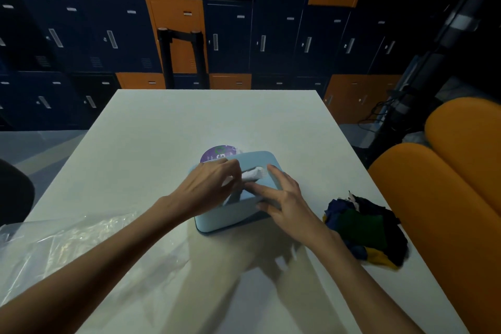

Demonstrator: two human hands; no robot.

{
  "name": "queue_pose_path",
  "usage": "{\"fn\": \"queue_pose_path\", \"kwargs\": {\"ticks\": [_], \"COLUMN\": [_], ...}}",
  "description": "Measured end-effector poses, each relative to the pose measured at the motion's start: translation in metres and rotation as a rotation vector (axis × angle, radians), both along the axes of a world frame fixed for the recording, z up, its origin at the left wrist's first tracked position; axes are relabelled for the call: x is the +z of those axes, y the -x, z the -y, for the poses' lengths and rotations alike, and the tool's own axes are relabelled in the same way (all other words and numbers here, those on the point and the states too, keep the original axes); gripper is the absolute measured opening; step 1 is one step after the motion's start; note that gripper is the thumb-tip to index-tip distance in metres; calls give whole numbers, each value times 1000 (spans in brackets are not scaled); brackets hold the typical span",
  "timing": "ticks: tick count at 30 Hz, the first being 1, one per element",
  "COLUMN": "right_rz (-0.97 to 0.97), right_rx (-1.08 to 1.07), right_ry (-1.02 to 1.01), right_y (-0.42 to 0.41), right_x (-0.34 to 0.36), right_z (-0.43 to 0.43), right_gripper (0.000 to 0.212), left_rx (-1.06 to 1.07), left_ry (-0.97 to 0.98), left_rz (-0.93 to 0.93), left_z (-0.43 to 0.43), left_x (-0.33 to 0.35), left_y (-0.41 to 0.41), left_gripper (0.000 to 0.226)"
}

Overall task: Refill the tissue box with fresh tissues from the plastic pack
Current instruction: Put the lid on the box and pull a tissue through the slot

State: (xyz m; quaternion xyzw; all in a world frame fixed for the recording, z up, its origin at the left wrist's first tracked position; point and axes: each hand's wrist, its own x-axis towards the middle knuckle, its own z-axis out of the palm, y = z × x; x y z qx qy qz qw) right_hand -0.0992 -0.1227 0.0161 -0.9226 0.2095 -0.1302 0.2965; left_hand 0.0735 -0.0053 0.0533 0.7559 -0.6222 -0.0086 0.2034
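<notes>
on the table [162,122], left hand [208,184] pinches a white tissue [253,173] poking from the blue tissue box [230,214], right hand [284,198] rests straight-fingered on its lid, purple pack [217,153] at its 12 o'clock

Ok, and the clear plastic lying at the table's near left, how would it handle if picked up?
Probably floppy: the clear plastic lies crumpled in loose wrinkles on the table. Likely very light, since it is thin enough to see through. Its glossy highlights suggest it could be slippery to pinch.
</notes>
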Motion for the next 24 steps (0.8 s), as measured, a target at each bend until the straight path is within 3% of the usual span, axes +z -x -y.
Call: {"fn": "queue_pose_path", "kwargs": {"ticks": [7, 11, 13, 16, 21, 24], "right_rz": [-84, 59, 16, -58, 111, 158], "right_rx": [-58, -114, -78, -52, -85, -94], "right_ry": [-3, 121, 136, 158, 44, 27], "right_y": [-4, -24, -36, -49, -55, -55], "right_x": [23, 36, 42, 41, 30, 27], "right_z": [0, 1, 1, 2, 1, -3], "right_gripper": [35, 33, 37, 25, 7, 6], "left_rx": [237, 230, 238, 244, 136, 126], "left_ry": [104, 112, 129, 123, -116, -110], "left_rz": [-494, -609, -645, -564, -375, -240], "left_z": [5, -2, -4, -5, -12, -15], "left_x": [20, 24, 26, 29, 19, 8], "left_y": [5, 4, 1, -9, -24, -28], "left_gripper": [21, 15, 15, 14, 26, 23]}}
